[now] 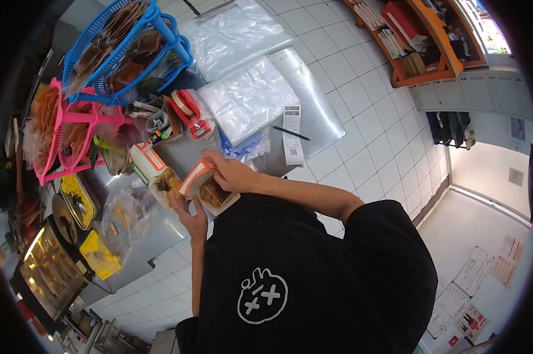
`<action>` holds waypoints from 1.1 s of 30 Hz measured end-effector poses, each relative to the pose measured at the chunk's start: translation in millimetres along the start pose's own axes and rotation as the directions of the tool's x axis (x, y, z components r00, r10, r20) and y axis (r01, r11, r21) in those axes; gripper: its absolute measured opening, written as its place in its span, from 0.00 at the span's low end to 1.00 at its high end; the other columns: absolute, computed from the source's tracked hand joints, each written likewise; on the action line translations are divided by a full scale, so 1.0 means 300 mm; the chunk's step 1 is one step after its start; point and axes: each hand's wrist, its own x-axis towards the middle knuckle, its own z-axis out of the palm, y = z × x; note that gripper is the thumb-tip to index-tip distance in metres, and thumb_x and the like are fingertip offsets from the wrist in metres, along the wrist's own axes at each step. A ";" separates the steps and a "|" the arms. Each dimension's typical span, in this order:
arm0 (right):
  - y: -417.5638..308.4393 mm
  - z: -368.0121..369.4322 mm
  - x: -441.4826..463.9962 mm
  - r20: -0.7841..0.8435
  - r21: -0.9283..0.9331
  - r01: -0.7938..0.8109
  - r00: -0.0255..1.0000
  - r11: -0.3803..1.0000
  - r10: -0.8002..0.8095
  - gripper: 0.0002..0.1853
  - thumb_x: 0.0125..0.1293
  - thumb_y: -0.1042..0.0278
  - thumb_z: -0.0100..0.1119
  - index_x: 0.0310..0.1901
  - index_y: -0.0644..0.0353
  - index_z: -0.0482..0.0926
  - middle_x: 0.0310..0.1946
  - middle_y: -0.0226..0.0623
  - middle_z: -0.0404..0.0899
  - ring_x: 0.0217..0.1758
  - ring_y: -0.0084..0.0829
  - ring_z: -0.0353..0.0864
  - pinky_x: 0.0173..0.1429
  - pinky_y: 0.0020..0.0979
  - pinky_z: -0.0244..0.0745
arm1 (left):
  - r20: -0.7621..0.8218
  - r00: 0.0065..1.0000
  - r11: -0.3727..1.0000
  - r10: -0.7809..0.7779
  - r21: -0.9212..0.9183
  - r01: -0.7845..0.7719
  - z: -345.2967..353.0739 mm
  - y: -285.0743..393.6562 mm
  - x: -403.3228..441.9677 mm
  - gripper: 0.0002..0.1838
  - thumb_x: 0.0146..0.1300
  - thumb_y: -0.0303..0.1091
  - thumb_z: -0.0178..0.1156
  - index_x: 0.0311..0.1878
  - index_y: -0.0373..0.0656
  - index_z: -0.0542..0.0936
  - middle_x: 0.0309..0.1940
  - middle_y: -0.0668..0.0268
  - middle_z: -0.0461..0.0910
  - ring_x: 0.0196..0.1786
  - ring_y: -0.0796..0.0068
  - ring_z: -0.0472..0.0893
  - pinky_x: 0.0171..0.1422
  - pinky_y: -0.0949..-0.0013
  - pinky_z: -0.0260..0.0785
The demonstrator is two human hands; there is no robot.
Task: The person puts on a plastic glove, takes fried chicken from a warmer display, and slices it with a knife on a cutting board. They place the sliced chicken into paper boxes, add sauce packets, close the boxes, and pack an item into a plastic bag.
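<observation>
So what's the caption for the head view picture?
Two bare hands at a food carton, near clear plastic bags.

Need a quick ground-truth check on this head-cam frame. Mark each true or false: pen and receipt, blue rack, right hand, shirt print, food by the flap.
1. The black pen lies across the printed receipt. True.
2. The blue rack holds nothing. False: it holds packets.
3. The right hand is on the orange-and-white flap. True.
4. The print on the black shirt is solid red. False: it is white.
5. Brown food shows beside the flap. True.
</observation>
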 end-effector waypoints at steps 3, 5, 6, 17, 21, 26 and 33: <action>0.081 0.055 -0.005 -0.064 -0.114 0.036 0.997 0.993 -0.043 0.21 0.70 0.73 0.51 0.63 0.57 0.69 0.47 0.59 0.80 0.46 0.61 0.82 0.50 0.53 0.77 | -0.069 0.988 0.986 -0.135 0.091 0.141 0.037 -0.006 -0.033 0.25 0.74 0.25 0.54 0.72 0.35 0.66 0.65 0.51 0.74 0.65 0.59 0.77 0.68 0.56 0.71; 0.106 0.083 -0.014 -0.152 -0.205 0.198 0.961 0.958 -0.232 0.20 0.71 0.71 0.51 0.64 0.57 0.69 0.40 0.61 0.81 0.41 0.63 0.82 0.47 0.55 0.77 | 0.026 0.993 0.972 -0.118 0.208 0.110 0.009 -0.045 -0.048 0.24 0.74 0.25 0.54 0.71 0.35 0.66 0.64 0.51 0.75 0.62 0.59 0.79 0.66 0.57 0.72; 0.100 0.077 -0.017 -0.124 -0.198 0.175 0.972 0.965 -0.201 0.20 0.72 0.71 0.51 0.64 0.57 0.69 0.38 0.61 0.81 0.40 0.64 0.82 0.47 0.55 0.77 | 0.075 0.991 0.960 -0.113 0.265 0.089 -0.006 -0.043 -0.051 0.24 0.74 0.25 0.54 0.71 0.35 0.66 0.63 0.51 0.75 0.61 0.59 0.80 0.66 0.57 0.72; 0.059 0.069 0.078 0.274 0.024 0.072 0.959 0.997 -0.076 0.22 0.72 0.73 0.52 0.66 0.50 0.76 0.49 0.57 0.84 0.48 0.57 0.85 0.55 0.49 0.79 | -0.012 0.907 0.892 -0.420 -0.187 0.411 -0.156 -0.085 -0.081 0.21 0.73 0.19 0.53 0.68 0.29 0.69 0.60 0.52 0.76 0.57 0.58 0.83 0.62 0.58 0.79; 0.159 0.088 0.083 0.441 0.177 0.012 0.893 0.984 -0.091 0.23 0.69 0.79 0.52 0.61 0.47 0.83 0.55 0.49 0.84 0.56 0.44 0.84 0.64 0.38 0.76 | -0.111 0.840 0.825 -0.530 -0.294 0.482 -0.187 -0.207 -0.164 0.20 0.77 0.21 0.46 0.69 0.26 0.68 0.67 0.47 0.72 0.69 0.54 0.75 0.75 0.53 0.68; 0.185 0.085 0.037 0.422 0.336 -0.153 0.907 0.929 -0.003 0.21 0.66 0.83 0.52 0.55 0.53 0.87 0.57 0.42 0.85 0.60 0.33 0.82 0.67 0.32 0.73 | -0.031 0.710 0.604 -0.703 -0.554 0.573 -0.180 -0.291 -0.203 0.17 0.77 0.23 0.43 0.65 0.28 0.67 0.63 0.46 0.75 0.66 0.56 0.77 0.74 0.55 0.69; 0.253 0.126 0.041 0.543 0.473 -0.387 0.836 0.791 0.085 0.15 0.65 0.70 0.63 0.53 0.62 0.83 0.53 0.44 0.83 0.59 0.33 0.81 0.64 0.32 0.74 | 0.057 0.738 0.530 -0.672 -0.659 0.533 -0.206 -0.331 -0.244 0.10 0.78 0.35 0.49 0.55 0.42 0.71 0.55 0.51 0.78 0.57 0.59 0.80 0.67 0.57 0.72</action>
